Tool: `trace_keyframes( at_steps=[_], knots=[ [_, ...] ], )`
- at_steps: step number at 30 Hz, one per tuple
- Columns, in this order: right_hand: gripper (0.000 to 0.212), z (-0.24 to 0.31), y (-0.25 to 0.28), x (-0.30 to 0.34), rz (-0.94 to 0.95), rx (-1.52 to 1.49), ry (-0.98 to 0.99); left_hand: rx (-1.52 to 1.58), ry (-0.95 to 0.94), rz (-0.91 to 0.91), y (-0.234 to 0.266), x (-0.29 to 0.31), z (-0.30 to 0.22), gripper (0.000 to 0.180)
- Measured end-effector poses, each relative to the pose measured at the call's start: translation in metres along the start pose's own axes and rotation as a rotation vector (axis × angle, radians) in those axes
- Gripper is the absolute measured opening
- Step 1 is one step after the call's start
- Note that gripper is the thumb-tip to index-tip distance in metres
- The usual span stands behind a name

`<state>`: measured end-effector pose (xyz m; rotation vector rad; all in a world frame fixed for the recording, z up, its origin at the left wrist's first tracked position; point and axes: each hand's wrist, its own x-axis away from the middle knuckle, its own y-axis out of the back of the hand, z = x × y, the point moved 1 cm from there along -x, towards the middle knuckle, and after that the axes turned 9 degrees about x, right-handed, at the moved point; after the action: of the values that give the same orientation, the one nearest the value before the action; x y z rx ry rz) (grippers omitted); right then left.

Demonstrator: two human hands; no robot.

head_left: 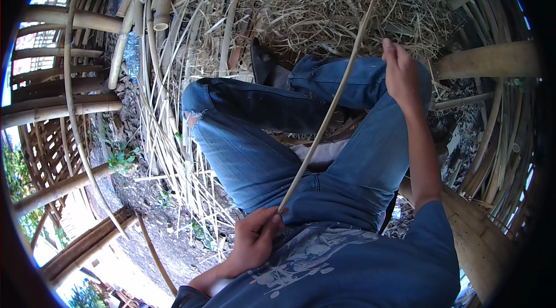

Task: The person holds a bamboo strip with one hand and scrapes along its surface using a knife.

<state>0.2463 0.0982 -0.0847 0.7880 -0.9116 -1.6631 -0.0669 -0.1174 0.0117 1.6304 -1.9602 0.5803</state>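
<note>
My left hand is closed on the near end of a long, pale bamboo strip, close to my shirt front. From there the strip slants up and away to the right, over my lap and between my knees. Its far end lies in view over the dry straw. My right hand is by my right knee, apart from the strip. The fingers there are drawn together, and whatever they may hold is hidden.
Cut bamboo strips are heaped on the ground to my left. Bamboo poles and a slatted bamboo frame stand beyond them. On the right, thick bamboo runs close by my knee. A dark boot shows ahead.
</note>
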Motion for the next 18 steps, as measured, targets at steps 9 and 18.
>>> trace_keyframes(
  at_steps=[9, 18],
  knots=[
    [0.031, 0.096, 0.01, 0.13, 0.364, -0.287, 0.516, 0.288, 0.105, -0.055, -0.01, -0.045, -0.019, 0.024],
    [0.031, 0.101, 0.009, 0.153, 0.372, -0.227, 0.587, 0.21, -0.013, -0.012, -0.014, -0.046, -0.021, 0.024]
  ],
)
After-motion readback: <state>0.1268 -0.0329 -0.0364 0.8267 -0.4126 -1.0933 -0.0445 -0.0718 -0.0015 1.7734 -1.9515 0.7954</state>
